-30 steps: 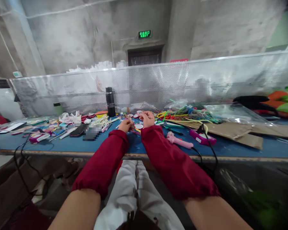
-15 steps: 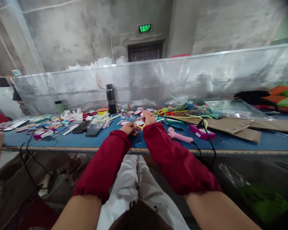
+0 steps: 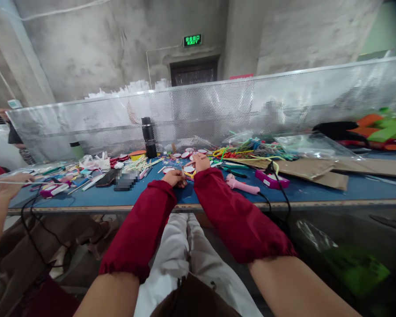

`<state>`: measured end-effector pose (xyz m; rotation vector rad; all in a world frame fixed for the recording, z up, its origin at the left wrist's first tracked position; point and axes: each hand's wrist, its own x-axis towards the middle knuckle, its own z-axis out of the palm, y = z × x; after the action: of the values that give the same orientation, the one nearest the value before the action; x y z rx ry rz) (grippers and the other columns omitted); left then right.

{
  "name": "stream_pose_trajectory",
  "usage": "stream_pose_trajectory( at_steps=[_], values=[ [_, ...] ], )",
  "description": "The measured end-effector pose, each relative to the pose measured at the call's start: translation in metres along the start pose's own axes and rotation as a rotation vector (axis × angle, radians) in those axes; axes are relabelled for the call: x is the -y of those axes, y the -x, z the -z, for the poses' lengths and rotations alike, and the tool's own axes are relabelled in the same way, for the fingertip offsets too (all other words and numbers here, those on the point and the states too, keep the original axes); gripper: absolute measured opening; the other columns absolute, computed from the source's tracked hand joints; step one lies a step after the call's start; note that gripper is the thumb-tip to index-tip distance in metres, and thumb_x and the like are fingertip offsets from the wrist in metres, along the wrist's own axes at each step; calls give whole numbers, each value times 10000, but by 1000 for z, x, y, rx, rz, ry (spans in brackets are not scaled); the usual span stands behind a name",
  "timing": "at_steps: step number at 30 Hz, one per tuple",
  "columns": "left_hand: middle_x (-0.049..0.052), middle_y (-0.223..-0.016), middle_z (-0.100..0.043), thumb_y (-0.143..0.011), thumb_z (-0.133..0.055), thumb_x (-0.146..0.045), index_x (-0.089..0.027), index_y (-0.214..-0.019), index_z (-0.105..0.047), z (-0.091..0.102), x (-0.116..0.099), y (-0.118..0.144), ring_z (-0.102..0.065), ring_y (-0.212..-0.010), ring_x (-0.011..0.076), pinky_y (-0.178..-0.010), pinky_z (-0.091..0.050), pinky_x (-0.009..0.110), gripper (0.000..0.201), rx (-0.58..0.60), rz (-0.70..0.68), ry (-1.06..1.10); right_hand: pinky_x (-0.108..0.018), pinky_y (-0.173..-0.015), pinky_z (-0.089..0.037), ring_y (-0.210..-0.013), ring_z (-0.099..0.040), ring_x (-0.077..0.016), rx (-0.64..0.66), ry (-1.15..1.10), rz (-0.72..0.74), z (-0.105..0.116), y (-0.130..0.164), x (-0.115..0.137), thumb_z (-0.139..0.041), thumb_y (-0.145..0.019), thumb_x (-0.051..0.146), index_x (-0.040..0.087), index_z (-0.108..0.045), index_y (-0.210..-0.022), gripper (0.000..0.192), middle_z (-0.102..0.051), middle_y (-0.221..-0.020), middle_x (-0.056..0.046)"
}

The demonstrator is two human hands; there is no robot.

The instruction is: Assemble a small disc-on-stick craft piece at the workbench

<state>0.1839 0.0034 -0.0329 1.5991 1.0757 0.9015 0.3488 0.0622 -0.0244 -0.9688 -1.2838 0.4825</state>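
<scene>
My left hand [image 3: 174, 178] is above the blue tabletop near its front edge. Its fingers are closed around something small that I cannot make out. Just beyond it and to the right, my right hand [image 3: 201, 162] has its thumb and fingers pinched together; what they hold is too small to name. Between and behind the hands lie small white discs with dark red rims, one white disc [image 3: 189, 169] right by the fingers. Dark red sleeve covers reach over both forearms. A pink glue gun [image 3: 242, 185] rests to the right of my right hand.
Pliers [image 3: 236, 172], a purple box [image 3: 272, 179] with a cable, coloured cords [image 3: 251, 149] and cardboard [image 3: 310, 169] lie rightward. Leftward are a dark phone [image 3: 107, 178], sticks, a black thermos [image 3: 148, 137] and another person's hand [image 3: 13, 185]. A perforated metal screen [image 3: 198, 105] stands behind.
The view has shifted slightly, moving the scene leftward. The other person's hand at the left has come further into view over the table. My hands keep nearly the same pose.
</scene>
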Motion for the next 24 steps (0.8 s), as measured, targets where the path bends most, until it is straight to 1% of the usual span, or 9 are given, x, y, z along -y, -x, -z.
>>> stream_pose_trajectory(
  at_steps=[3, 7, 13, 17, 24],
  values=[
    [43, -634, -724, -774, -848, -235, -124, -689, -628, 0, -1, 1, -635, -484, 106, -484, -476, 185, 261, -1, -5, 7, -250, -402, -292, -382, -464, -135, -3, -13, -48, 1, 1, 2, -541, -774, 394, 249, -492, -520, 297, -457, -375, 51],
    [42, -628, -719, -759, -857, -229, -123, -677, -623, 0, -1, 1, -628, -477, 106, -490, -475, 192, 269, -3, -7, 13, -250, -419, -295, -377, -420, -117, 28, -11, -71, 1, 1, 5, -561, -738, 346, 249, -449, -463, 312, -446, -372, 55],
    [43, -630, -723, -720, -891, -257, -127, -656, -615, 0, -1, 1, -630, -485, 109, -491, -471, 197, 311, -3, -5, 19, -260, -435, -319, -399, -451, -137, 24, -24, -96, 2, 1, 8, -535, -772, 357, 250, -510, -499, 295, -455, -377, 49],
    [41, -626, -723, -699, -905, -272, -132, -644, -605, 0, 0, 0, -630, -483, 107, -473, -455, 189, 336, -3, -11, 24, -259, -444, -326, -396, -451, -133, 37, -32, -102, 2, 2, 10, -536, -776, 346, 245, -518, -492, 302, -451, -373, 48],
    [36, -611, -721, -718, -880, -276, -137, -632, -594, 1, 1, -1, -617, -465, 96, -466, -456, 180, 329, 8, -21, 24, -262, -440, -326, -397, -464, -140, 40, -47, -110, 2, 6, 15, -545, -784, 352, 241, -539, -528, 279, -476, -391, 41]
  ],
)
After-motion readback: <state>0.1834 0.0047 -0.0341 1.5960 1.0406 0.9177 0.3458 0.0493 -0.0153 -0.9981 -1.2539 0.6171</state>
